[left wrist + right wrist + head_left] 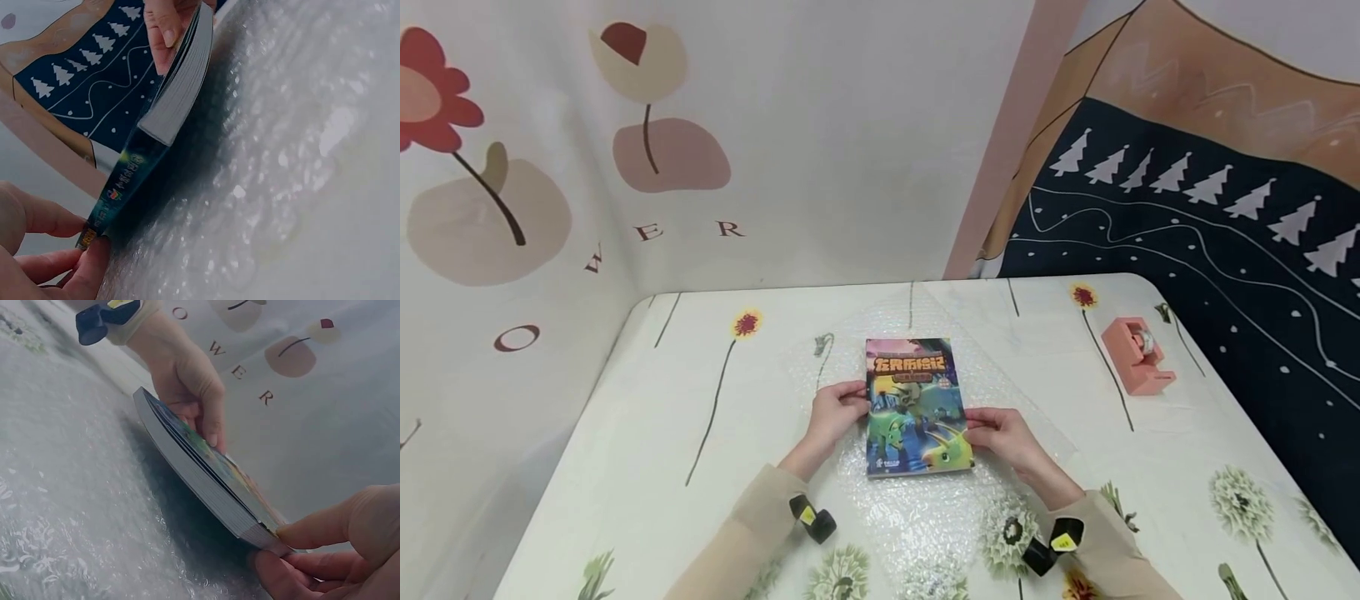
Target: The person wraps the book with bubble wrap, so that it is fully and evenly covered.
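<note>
A paperback book (917, 408) with a colourful dinosaur cover lies face up over a sheet of bubble wrap (895, 525). My left hand (837, 414) pinches its spine edge, thumb above and fingers beneath. On the opposite side, my right hand (1006, 437) pinches the page edge in the same way. The left wrist view shows the book's dark spine (125, 172) and its white pages, close over the bubble wrap (275, 175). In the right wrist view the page block (194, 475) faces the camera, with shadow on the wrap below.
A pink tape dispenser (1135, 357) stands at the right side of the table. The table's flower-print cover (647, 433) spreads around the wrap. Behind it hangs a pale printed curtain (820, 167), and a dark cloth with white trees (1187, 225) hangs along the right.
</note>
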Available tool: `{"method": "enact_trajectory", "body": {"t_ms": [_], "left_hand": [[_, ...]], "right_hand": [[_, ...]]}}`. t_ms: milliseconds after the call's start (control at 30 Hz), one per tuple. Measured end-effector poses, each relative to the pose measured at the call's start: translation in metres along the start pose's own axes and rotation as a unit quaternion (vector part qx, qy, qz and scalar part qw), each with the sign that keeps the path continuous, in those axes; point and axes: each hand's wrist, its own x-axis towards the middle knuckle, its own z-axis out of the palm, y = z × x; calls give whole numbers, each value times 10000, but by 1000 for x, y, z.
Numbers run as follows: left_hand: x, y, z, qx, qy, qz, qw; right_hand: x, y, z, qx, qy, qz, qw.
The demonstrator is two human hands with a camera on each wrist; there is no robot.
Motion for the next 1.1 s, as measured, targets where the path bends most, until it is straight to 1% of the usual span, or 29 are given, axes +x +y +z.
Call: {"method": "enact_trajectory", "body": {"t_ms": [133,200,300,433,533,633,700,800,867,933,1033,1100], "left_hand": [[-1,-1,0,578,-49,386,9976],[-2,-2,0,874,-82,595,9944],[-1,-3,1,1175,-95,839,9895],[0,-4,0,1292,-74,974,9868],[0,-5,0,1228,-116,1065,9866],[0,-5,-2,1211,-225,1302,9838],[1,-4,-3,1261,-362,1610,9782],[3,-2,-4,1495,-623,2185,9623],[6,-1,-4,1659,-779,2507,9506],[9,0,-5,1787,-911,2654,9430],[13,2,-4,1903,-1127,2744,9358],[15,2,-4,2012,-1284,2750,9314]], "right_hand": [[1,1,1,-548,14,-172,9984],[1,1,2,-833,127,-180,9963],[1,1,4,-1297,228,-220,9910],[2,-1,5,-1707,301,-245,9846],[2,-2,5,-1793,346,-277,9828],[0,0,7,-1815,573,-481,9805],[-3,1,8,-1783,742,-722,9785],[-11,3,11,-1714,833,-1228,9740],[-18,5,14,-1738,642,-1621,9692],[-26,6,17,-1768,335,-2000,9631],[-38,8,23,-1674,-288,-2373,9565],[-45,10,26,-1615,-748,-2483,9522]]}}
